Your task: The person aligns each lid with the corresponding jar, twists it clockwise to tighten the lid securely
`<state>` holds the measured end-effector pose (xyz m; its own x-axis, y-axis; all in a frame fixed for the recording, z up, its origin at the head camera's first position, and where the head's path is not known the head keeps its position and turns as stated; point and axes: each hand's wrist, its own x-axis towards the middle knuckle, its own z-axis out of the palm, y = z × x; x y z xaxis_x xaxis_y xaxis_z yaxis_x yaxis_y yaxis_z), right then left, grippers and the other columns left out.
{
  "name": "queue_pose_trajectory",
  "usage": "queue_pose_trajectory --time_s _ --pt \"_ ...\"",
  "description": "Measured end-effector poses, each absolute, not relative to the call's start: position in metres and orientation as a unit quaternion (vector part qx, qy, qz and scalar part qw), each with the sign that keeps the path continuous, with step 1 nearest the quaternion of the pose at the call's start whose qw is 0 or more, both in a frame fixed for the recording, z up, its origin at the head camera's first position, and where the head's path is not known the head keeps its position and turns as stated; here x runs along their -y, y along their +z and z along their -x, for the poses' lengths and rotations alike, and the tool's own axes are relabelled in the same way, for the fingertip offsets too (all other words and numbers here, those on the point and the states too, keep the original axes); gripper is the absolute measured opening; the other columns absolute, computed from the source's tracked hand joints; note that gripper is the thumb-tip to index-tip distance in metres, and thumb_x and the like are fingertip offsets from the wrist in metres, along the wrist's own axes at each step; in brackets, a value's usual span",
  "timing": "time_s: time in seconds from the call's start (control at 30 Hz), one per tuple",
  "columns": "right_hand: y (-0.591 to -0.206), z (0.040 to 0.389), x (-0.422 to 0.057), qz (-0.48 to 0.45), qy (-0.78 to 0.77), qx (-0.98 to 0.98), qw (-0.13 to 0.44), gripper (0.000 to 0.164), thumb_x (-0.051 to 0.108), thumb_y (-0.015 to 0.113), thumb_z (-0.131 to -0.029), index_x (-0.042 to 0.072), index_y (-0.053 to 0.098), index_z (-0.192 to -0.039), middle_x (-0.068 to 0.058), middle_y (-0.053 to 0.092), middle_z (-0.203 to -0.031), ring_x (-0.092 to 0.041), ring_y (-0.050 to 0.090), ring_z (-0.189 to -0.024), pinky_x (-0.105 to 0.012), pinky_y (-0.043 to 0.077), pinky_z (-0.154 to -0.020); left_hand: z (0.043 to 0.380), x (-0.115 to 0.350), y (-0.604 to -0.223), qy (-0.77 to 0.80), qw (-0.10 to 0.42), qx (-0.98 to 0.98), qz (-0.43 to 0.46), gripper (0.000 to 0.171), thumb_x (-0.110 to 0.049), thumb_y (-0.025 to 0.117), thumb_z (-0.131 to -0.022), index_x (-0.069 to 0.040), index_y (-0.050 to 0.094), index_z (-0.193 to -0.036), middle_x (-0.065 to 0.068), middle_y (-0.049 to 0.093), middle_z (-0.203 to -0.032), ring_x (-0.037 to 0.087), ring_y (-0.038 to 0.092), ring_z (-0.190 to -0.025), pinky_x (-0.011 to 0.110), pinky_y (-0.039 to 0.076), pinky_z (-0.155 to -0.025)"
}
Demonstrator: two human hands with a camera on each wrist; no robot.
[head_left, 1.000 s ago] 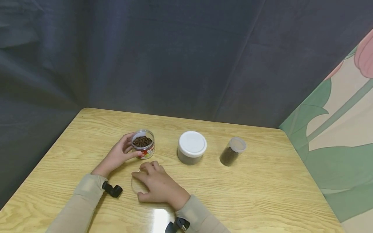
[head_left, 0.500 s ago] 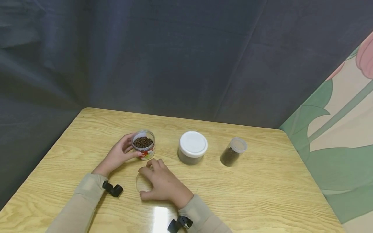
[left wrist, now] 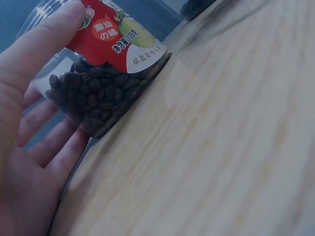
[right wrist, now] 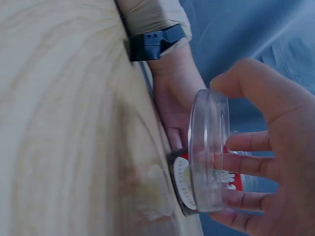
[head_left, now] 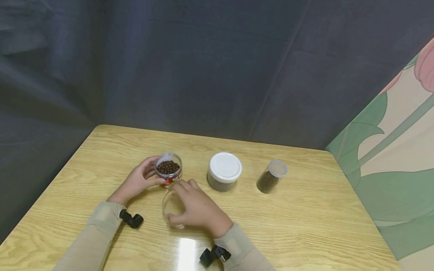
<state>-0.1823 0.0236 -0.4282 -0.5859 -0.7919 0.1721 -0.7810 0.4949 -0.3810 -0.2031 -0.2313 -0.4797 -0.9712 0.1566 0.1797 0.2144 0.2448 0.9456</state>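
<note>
My left hand (head_left: 140, 177) grips a clear plastic jar (head_left: 177, 174) around its side, thumb in front and fingers behind. The jar stands uncovered, part full of dark brown beans (left wrist: 96, 93), with a red label (left wrist: 103, 34) bearing printed characters. My right hand (head_left: 200, 207) pinches a clear round lid (right wrist: 208, 147) by its rim, between the thumb and the fingers. In the right wrist view the lid is on edge, raised off the table, with the jar behind it. In the head view the lid is close in front of the jar.
Right of the jar stands a grey tub (head_left: 220, 185) with a white lid. Farther right is a clear cylinder (head_left: 268, 181) with dark contents and a translucent cap. All rest on a wooden table (head_left: 305, 226); a dark curtain (head_left: 203, 75) hangs behind it.
My right hand has lifted the clear lid and moved it right and away from me, nearer to the jar. The left hand keeps its hold, with the jar almost unmoved.
</note>
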Motion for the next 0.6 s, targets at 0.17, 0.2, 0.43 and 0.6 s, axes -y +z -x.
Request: queue_pose_trajectory --time_s 0.17,0.2,0.43,0.6 --pt "-0.419 0.184 -0.03 0.448 -0.253 -0.858 0.001 0.066 0.047 0.076 -0.083 0.02 0.054 -0.139 0.001 0.055 -0.138 -0.018 0.047 -0.12 -0.032 0.051 -0.101 0.203 0.232 -0.48 -0.601 0.026 0.789 0.125 0.078 -0.005 0.081 -0.086 -0.002 0.04 -0.151 0.023 0.048 -0.148 0.042 0.047 -0.135 0.012 0.042 -0.104" --pt "-0.418 0.185 -0.031 0.447 -0.262 -0.856 -0.005 0.066 0.047 0.076 -0.083 0.021 0.054 -0.141 0.002 0.055 -0.137 -0.017 0.047 -0.119 -0.031 0.051 -0.1 0.203 0.232 -0.48 -0.6 0.026 0.789 0.126 0.078 -0.005 0.082 -0.085 -0.001 0.041 -0.151 0.024 0.048 -0.148 0.042 0.047 -0.135 0.013 0.042 -0.104" --pt "-0.412 0.19 -0.037 0.433 -0.32 -0.84 -0.061 0.07 0.041 0.078 -0.081 0.02 0.056 -0.143 -0.003 0.052 -0.133 -0.017 0.046 -0.115 -0.034 0.051 -0.092 0.203 0.232 -0.478 -0.612 0.002 0.78 0.131 0.078 -0.002 0.082 -0.083 0.0 0.042 -0.15 0.025 0.047 -0.149 0.043 0.044 -0.137 0.015 0.043 -0.105" --pt "-0.415 0.191 -0.038 0.415 -0.363 -0.83 -0.085 0.068 0.035 0.08 -0.081 0.015 0.055 -0.141 -0.007 0.048 -0.134 -0.022 0.044 -0.123 -0.041 0.05 -0.1 0.201 0.232 -0.478 -0.609 -0.015 0.783 0.127 0.079 -0.005 0.085 -0.081 0.0 0.044 -0.149 0.024 0.048 -0.149 0.033 0.051 -0.134 0.017 0.045 -0.104"
